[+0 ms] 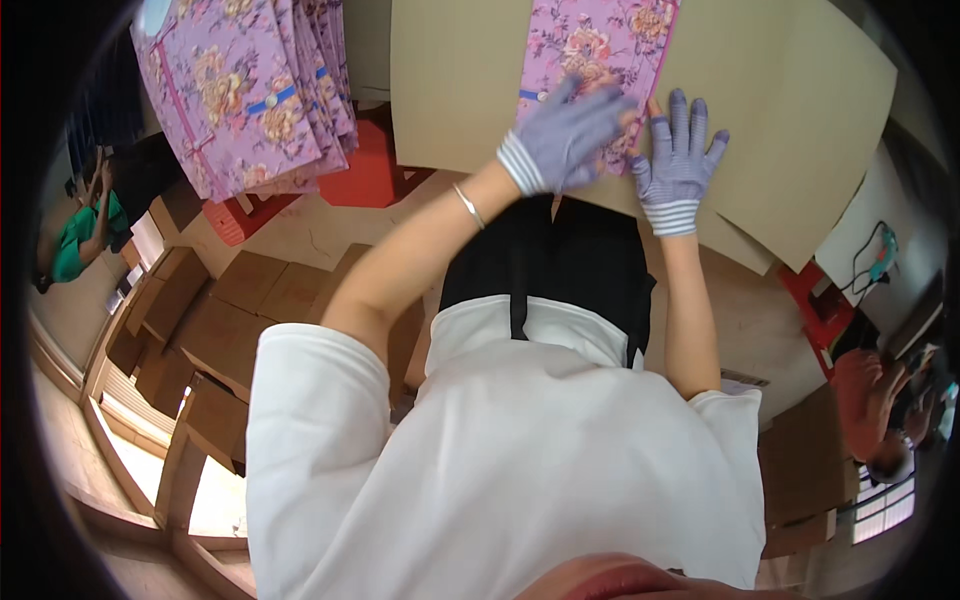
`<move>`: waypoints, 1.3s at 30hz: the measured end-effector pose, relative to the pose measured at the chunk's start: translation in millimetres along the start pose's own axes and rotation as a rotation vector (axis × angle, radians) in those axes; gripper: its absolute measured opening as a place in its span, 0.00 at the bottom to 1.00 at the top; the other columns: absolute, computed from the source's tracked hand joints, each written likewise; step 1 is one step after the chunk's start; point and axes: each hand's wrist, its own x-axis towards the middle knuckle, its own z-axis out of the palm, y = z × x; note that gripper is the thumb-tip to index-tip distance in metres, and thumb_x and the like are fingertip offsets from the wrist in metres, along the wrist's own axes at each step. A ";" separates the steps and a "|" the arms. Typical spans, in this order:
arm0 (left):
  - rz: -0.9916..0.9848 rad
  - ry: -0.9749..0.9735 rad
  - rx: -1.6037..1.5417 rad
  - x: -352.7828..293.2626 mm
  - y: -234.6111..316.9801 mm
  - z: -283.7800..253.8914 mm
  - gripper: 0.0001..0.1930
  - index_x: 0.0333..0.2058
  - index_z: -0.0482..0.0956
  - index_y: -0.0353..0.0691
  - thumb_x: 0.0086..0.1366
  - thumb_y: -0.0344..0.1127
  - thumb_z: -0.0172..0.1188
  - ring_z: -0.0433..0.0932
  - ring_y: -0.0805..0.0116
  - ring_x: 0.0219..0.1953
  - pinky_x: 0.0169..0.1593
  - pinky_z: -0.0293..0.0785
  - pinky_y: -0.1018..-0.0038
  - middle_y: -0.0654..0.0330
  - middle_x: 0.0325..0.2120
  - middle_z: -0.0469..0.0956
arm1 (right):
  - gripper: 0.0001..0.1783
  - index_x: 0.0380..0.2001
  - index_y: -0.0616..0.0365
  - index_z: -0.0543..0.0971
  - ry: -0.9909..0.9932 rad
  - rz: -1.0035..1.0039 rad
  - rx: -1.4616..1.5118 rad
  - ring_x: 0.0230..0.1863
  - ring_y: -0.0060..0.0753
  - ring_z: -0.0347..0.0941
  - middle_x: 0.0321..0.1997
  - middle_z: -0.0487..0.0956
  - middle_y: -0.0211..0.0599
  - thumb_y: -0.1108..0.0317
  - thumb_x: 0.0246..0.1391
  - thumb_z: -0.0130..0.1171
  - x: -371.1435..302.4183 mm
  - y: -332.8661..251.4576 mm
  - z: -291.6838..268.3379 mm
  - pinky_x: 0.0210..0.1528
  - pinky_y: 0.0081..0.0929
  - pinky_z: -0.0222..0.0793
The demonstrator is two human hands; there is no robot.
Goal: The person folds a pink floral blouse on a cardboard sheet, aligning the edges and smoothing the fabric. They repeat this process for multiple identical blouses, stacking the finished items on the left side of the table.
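A flat pink-purple piece (590, 50) with a floral print and a blue band lies on a tan cardboard sheet (460, 100) in front of me. My left hand (570, 135), in a lavender knit glove with a striped cuff, rests across its lower part, fingers stretched out and slightly blurred. Beside its right edge my right hand (680, 165), gloved alike, lies flat with fingers spread on the cardboard. The thumb and index finger of that hand are at the piece's edge. The left palm covers some of the print, and the far end runs out of view.
At the far left, a stack of similar floral pieces (230, 100) sits over a red plastic stool (365, 160). Brown cardboard boxes (225, 335) fill the left floor. Another red stool (825, 310) stands right, near a teal tool (883, 252). People are at the left (75, 240) and right (865, 400).
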 end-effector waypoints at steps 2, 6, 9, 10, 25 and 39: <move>-0.023 -0.019 -0.043 -41.6 37.0 21.6 0.34 0.67 0.57 0.44 0.64 0.48 0.50 0.62 0.54 0.67 0.70 0.43 0.47 0.55 0.64 0.65 | 0.34 0.63 0.42 0.67 0.049 -0.019 0.031 0.73 0.48 0.51 0.72 0.59 0.34 0.38 0.61 0.39 2.3 1.2 -0.3 0.66 0.72 0.38; -0.175 0.163 -0.245 -60.2 59.3 33.4 0.27 0.60 0.69 0.44 0.62 0.43 0.52 0.61 0.53 0.67 0.71 0.40 0.47 0.54 0.62 0.68 | 0.27 0.59 0.44 0.72 0.152 -0.032 0.181 0.71 0.45 0.56 0.68 0.66 0.34 0.46 0.62 0.42 0.0 8.0 1.8 0.67 0.68 0.38; -0.145 0.154 -0.064 -42.7 23.9 20.8 0.25 0.56 0.74 0.45 0.57 0.38 0.56 0.60 0.52 0.67 0.68 0.44 0.45 0.56 0.62 0.67 | 0.22 0.54 0.46 0.77 0.203 -0.041 0.213 0.68 0.45 0.60 0.63 0.72 0.37 0.54 0.60 0.47 -0.8 7.9 1.0 0.68 0.60 0.43; -0.150 0.127 0.028 -32.8 11.9 15.6 0.26 0.55 0.75 0.47 0.55 0.36 0.57 0.60 0.50 0.67 0.66 0.46 0.41 0.57 0.62 0.67 | 0.20 0.52 0.46 0.78 0.232 -0.055 0.215 0.67 0.45 0.62 0.61 0.73 0.37 0.57 0.59 0.50 0.4 7.8 0.7 0.69 0.57 0.45; -0.288 0.203 0.307 60.4 -9.0 -6.9 0.27 0.52 0.72 0.38 0.53 0.41 0.56 0.58 0.41 0.64 0.65 0.47 0.36 0.52 0.62 0.64 | 0.17 0.52 0.60 0.77 0.404 0.268 0.511 0.57 0.34 0.71 0.59 0.75 0.41 0.71 0.60 0.51 -22.9 75.7 -98.7 0.56 0.29 0.68; -0.363 0.247 0.364 96.4 -23.0 -11.6 0.28 0.55 0.70 0.37 0.53 0.38 0.53 0.59 0.40 0.64 0.63 0.47 0.33 0.51 0.62 0.64 | 0.32 0.58 0.58 0.71 0.236 0.673 1.145 0.65 0.50 0.60 0.63 0.68 0.48 0.46 0.59 0.50 84.9 82.8 -160.9 0.65 0.45 0.57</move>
